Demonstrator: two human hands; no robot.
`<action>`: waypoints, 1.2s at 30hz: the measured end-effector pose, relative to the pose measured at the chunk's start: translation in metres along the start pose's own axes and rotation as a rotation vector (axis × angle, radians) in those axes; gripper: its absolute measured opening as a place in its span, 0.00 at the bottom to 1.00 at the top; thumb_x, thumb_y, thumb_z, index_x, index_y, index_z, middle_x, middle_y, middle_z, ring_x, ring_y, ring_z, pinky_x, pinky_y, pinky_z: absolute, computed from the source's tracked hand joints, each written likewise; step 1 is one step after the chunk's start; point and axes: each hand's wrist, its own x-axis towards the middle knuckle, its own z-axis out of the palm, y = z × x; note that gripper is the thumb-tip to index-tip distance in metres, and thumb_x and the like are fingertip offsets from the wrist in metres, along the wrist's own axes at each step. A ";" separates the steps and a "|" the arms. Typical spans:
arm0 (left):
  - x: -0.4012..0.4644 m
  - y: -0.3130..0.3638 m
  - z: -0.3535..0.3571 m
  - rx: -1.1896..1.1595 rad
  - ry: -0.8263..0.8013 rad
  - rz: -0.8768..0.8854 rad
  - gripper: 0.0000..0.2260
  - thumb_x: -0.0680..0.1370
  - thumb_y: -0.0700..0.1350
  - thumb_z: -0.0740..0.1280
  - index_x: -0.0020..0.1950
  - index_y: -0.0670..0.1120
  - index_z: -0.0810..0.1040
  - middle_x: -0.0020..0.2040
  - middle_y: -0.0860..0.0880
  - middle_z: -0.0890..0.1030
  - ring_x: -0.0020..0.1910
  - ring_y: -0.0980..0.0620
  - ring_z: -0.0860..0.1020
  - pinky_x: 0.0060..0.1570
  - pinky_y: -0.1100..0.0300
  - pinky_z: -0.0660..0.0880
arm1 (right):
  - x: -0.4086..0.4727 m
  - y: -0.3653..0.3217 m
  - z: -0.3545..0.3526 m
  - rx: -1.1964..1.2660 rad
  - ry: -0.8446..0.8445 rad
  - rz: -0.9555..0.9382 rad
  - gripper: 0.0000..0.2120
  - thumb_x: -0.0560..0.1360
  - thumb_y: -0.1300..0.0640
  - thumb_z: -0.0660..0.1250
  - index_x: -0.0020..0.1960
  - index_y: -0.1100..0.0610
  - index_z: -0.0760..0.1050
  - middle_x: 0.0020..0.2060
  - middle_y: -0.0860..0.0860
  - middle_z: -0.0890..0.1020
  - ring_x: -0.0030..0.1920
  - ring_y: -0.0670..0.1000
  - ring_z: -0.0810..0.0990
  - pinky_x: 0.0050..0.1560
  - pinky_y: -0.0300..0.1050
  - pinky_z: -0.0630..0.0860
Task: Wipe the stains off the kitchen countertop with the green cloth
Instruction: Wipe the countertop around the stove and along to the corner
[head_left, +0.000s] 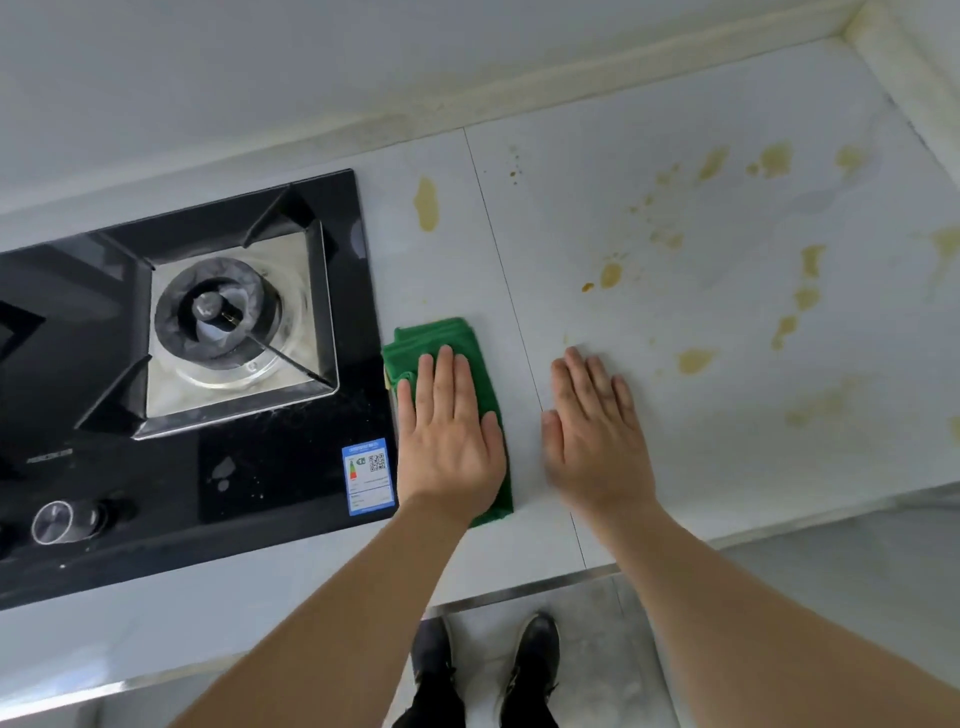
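A folded green cloth (441, 340) lies on the pale countertop (701, 467), just right of the hob. My left hand (449, 441) rests flat on top of the cloth, fingers together and pointing away from me. My right hand (597, 441) lies flat on the bare countertop beside it, a little blurred, holding nothing. Several yellow-brown stains mark the countertop: a long one (427, 203) beyond the cloth, a blob (610, 275) ahead of my right hand, another (695, 359) to its right, and more scattered toward the far right (776, 160).
A black glass gas hob (182, 364) with one burner and a knob (52, 522) fills the left side. A wall runs along the back and a stained corner upstand (883, 57) closes the right. The counter's front edge (519, 592) is near me, my shoes on the floor below.
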 end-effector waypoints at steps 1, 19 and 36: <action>0.016 0.001 -0.004 -0.004 -0.004 -0.032 0.31 0.80 0.53 0.46 0.80 0.39 0.51 0.81 0.43 0.50 0.80 0.43 0.46 0.78 0.44 0.42 | 0.000 0.000 0.000 -0.006 -0.021 0.005 0.27 0.81 0.50 0.47 0.77 0.59 0.59 0.77 0.53 0.59 0.78 0.52 0.53 0.76 0.53 0.50; 0.143 -0.007 -0.018 -0.009 0.048 -0.067 0.30 0.82 0.52 0.46 0.81 0.39 0.47 0.81 0.43 0.48 0.80 0.44 0.45 0.78 0.46 0.41 | 0.001 0.002 0.003 -0.016 -0.008 0.007 0.28 0.80 0.50 0.46 0.77 0.59 0.60 0.77 0.53 0.59 0.77 0.53 0.55 0.76 0.55 0.53; 0.070 -0.018 -0.014 0.008 -0.002 -0.036 0.32 0.78 0.53 0.41 0.81 0.40 0.44 0.81 0.43 0.44 0.80 0.44 0.41 0.77 0.45 0.39 | 0.000 -0.033 0.011 -0.025 -0.032 0.233 0.30 0.80 0.45 0.41 0.79 0.57 0.52 0.78 0.52 0.52 0.78 0.53 0.47 0.76 0.56 0.44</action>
